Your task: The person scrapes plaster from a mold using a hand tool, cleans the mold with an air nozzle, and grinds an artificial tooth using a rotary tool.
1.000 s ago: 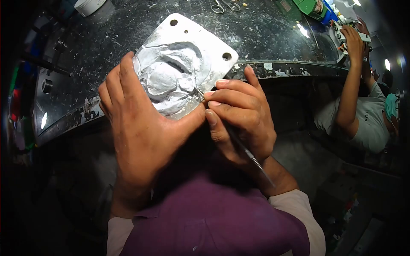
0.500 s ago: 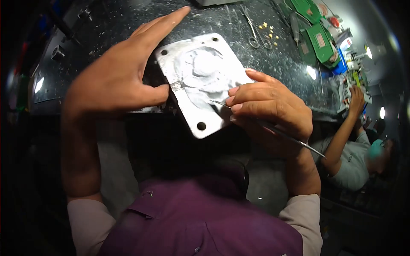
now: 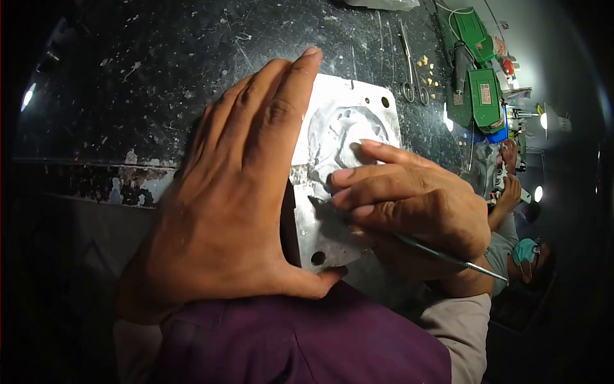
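A square metal mould plate [image 3: 307,224] with round corner holes and a hollowed, whitish shape in its middle is tilted at the table's front edge. My left hand [image 3: 230,185] spans its left side, fingers long at the top and thumb hooked at the lower corner, holding it. My right hand [image 3: 422,205] is closed in a pen grip on a slim metal carving tool [image 3: 441,255], its fingertips over the hollow. The tool's rear end sticks out below the hand; its working tip is hidden by the fingers.
Scissors [image 3: 409,67] and small yellowish bits [image 3: 430,70] lie beyond the plate. Green bins [image 3: 484,99] and a dark handheld tool [image 3: 462,67] are at the right. Farther right, a masked co-worker [image 3: 505,246] has hands on the bench. The table's front edge [image 3: 128,185] is worn.
My left hand, open and apart from the plate before, now grips its left side. The view has shifted, so the plate appears lower and farther right. The right hand keeps the carving tool.
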A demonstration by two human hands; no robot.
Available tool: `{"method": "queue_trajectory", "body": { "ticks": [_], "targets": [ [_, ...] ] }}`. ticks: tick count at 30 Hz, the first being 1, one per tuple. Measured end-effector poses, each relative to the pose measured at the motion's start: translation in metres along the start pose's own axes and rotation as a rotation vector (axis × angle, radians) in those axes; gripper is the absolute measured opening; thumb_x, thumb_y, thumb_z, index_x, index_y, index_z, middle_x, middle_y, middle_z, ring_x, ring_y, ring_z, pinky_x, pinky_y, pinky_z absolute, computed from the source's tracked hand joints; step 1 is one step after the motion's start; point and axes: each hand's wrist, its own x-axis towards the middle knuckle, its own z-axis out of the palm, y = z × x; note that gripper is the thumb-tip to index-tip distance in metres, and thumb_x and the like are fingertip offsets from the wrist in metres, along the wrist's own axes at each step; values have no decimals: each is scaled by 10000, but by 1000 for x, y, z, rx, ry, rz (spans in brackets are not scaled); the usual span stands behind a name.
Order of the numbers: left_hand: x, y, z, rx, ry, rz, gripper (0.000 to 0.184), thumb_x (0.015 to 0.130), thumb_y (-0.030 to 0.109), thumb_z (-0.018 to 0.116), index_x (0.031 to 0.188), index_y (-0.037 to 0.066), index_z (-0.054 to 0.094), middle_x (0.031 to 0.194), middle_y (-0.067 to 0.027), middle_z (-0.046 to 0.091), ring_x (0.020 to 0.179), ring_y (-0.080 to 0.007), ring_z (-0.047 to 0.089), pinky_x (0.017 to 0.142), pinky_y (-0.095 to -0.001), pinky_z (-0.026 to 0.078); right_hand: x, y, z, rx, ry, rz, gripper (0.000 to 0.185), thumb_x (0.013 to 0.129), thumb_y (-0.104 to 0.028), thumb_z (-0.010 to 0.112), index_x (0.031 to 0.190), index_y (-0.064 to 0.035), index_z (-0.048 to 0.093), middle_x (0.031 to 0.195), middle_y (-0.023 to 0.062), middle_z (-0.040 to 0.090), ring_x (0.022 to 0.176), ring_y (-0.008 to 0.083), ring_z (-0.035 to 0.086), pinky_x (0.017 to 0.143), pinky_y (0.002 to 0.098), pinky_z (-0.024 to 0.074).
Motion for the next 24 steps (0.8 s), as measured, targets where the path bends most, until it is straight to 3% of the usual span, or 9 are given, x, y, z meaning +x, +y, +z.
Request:
{"method": "queue_trajectory", "body": {
  "ticks": [3, 5, 11, 24],
  "targets": [
    [-4, -10, 7, -37, 18, -5, 1476, 423, 395, 997, 1606, -9, 212, 1641, -233, 291, 1508, -439, 291, 1224, -551, 286, -5, 1, 5, 11, 45, 21, 237, 791, -57, 848, 954, -93, 680, 933, 99, 781, 1017, 308, 765, 992, 564, 559],
    [-11, -48, 27, 156, 168, 265, 1483, 417, 454, 1004, 1586, -37, 235, 1631, -253, 300, 1507, -436, 300, 1221, -557, 290, -6, -3, 7, -14, 26, 37, 239, 788, -58, 844, 957, -108, 682, 937, 94, 784, 1021, 299, 764, 1004, 547, 557],
    [2, -63, 37, 108, 298, 562, 1496, 401, 580, 966, 1544, -90, 270, 1587, -313, 334, 1468, -470, 357, 1189, -574, 343, -14, -11, 8, -33, 52, 117, 204, 784, -71, 834, 908, -127, 681, 958, 72, 789, 1044, 276, 759, 1040, 519, 540],
    [3, -52, 41, 202, 366, 480, 1239, 628, 453, 923, 1550, -75, 285, 1572, -289, 370, 1439, -442, 410, 1171, -539, 379, -10, -16, 14, -149, 17, 54, 249, 819, -17, 830, 933, -82, 618, 994, 130, 781, 1065, 276, 753, 1058, 497, 527]
  ]
}}
